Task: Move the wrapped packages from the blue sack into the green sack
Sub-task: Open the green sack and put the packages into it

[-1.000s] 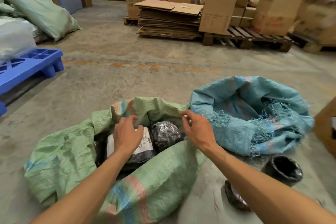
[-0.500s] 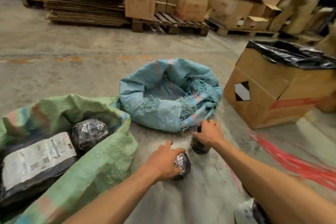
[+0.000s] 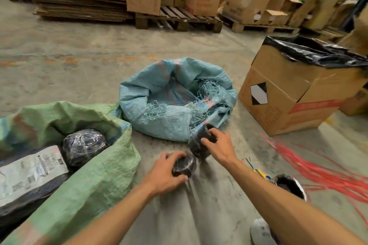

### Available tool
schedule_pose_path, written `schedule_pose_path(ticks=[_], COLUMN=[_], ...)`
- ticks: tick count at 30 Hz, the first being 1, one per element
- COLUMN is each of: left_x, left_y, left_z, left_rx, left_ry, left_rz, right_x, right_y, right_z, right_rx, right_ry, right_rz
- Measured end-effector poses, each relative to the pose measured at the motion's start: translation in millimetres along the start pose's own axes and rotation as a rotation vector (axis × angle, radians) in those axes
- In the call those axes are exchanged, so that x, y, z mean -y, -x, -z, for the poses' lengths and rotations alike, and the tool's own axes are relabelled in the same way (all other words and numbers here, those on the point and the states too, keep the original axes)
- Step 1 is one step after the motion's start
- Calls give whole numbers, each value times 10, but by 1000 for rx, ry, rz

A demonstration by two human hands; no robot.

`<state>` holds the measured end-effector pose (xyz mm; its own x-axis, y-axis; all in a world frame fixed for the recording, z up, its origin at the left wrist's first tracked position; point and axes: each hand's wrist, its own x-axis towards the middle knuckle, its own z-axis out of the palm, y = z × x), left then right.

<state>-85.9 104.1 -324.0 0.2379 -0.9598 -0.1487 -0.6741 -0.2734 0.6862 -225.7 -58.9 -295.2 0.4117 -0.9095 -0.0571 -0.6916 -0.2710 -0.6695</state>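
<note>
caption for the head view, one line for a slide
Left hand and right hand each grip a wrapped package beside the blue sack.

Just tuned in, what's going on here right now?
A person is shifting wrapped packages toward the green sack. The left hand grips one small black wrapped package on the concrete floor, and the right hand grips a second package just in front of the blue sack. The blue sack lies slumped and open; no packages show inside it. The green sack, on the left, already holds a round wrapped bundle and a flat labelled parcel.
</note>
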Motion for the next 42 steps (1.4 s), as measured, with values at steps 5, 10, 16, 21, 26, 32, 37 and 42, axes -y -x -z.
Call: schedule_pose_path(ticks=[5, 10, 16, 21, 26, 32, 37, 42], left_x=[-217, 71, 853, 1360, 1587, 1717, 1431, 777], left_y=[149, 514, 1330, 1823, 1982, 1964, 1785, 1340], left_z=[955, 1643, 2103, 1994, 1831, 1835, 1982, 1971], left_rx=[-252, -534, -819, -924, -769, -551, -769, -1057], left_ry=[89, 126, 130, -20, 41, 23, 0, -178], left_rz=[-45, 105, 395, 587, 617, 628, 524, 262], right_x=[551, 1279, 2351, 2951, 3062, 3059, 2924, 2519], right_y=[-13, 84, 350, 596, 712, 715, 552, 426], right_z=[137, 28, -462, -1191, -1991, -2175, -1960, -1289], right_rx=[-141, -55, 367, 658, 746, 559, 700, 558], right_ry=[-219, -463, -588, -317, -30, 195, -27, -263], right_rz=[207, 357, 470, 507, 438, 420, 442, 476])
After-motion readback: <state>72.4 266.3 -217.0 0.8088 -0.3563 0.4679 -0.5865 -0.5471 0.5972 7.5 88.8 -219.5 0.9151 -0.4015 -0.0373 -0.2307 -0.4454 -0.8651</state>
